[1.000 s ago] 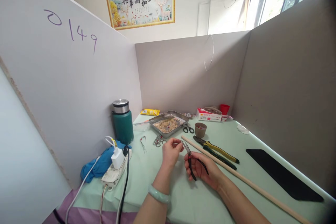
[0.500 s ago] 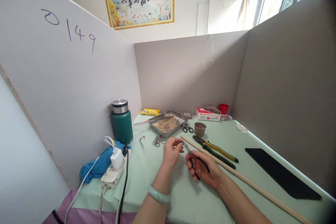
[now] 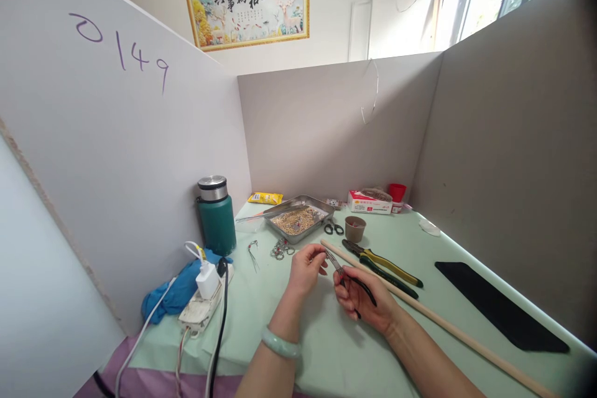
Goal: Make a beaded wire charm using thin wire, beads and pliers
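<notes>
My right hand is closed round the black handles of needle-nose pliers, whose slim metal jaws point up and left. The jaw tips meet the fingertips of my left hand, which are pinched together; whatever lies between them is too small to make out. A pale green bangle circles my left wrist. Beyond my hands, a small heap of wire chain with red beads lies on the cloth, and to its left are a few loose wire pieces.
A metal tray of golden beads stands behind my hands, beside black-handled scissors and a brown cup. A wooden rod and larger pliers lie right. At left are a green bottle and a power strip.
The plier handles have turned in my right hand and now sit closer together, with the hand shifted slightly right. My left hand stays pinched at the jaw tips.
</notes>
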A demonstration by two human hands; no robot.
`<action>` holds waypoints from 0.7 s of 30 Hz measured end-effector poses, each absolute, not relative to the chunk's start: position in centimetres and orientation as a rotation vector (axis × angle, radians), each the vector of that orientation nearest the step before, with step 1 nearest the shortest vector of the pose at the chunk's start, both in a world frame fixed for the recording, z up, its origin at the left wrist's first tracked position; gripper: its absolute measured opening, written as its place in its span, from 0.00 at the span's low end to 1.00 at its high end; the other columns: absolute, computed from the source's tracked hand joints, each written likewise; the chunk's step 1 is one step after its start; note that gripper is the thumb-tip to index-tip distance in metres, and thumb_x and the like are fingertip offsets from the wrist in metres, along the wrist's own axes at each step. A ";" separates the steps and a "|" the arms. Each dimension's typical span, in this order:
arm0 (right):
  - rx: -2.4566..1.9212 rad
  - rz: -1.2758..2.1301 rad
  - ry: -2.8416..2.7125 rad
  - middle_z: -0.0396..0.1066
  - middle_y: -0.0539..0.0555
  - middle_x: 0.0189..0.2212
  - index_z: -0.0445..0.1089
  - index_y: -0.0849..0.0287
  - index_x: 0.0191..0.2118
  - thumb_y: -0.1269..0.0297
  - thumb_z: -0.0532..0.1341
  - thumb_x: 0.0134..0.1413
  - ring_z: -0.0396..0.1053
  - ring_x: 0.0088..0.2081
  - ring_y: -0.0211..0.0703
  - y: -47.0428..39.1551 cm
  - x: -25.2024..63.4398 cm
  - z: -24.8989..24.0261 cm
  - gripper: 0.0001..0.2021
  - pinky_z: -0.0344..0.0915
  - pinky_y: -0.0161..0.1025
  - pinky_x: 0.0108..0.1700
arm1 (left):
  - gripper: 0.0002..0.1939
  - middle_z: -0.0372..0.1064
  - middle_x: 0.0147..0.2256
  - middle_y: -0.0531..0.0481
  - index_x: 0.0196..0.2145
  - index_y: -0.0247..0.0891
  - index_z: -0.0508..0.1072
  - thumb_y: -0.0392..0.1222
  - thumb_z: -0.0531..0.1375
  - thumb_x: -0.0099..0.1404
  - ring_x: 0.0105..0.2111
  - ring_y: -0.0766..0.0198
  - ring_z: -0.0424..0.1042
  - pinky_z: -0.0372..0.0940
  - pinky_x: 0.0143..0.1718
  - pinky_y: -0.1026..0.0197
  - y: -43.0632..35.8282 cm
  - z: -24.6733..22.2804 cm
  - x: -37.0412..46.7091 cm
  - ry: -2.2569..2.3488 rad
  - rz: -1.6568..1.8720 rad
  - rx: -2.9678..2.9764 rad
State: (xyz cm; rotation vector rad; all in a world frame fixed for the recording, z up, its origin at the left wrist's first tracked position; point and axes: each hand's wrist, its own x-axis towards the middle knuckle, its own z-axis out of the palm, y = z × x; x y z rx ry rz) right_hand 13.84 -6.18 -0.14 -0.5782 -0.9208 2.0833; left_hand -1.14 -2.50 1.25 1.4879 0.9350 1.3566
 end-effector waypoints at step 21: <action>-0.685 1.985 -1.061 0.68 0.55 0.27 0.66 0.64 0.36 0.56 0.50 0.55 0.67 0.26 0.41 -6.9 13.2 0.4 0.16 0.65 0.41 0.28 | 0.14 0.62 0.19 0.55 0.35 0.32 0.68 0.40 0.58 0.50 0.17 0.71 0.62 0.65 0.20 0.64 -1.7 0.7 -1.4 0.964 1.372 1.238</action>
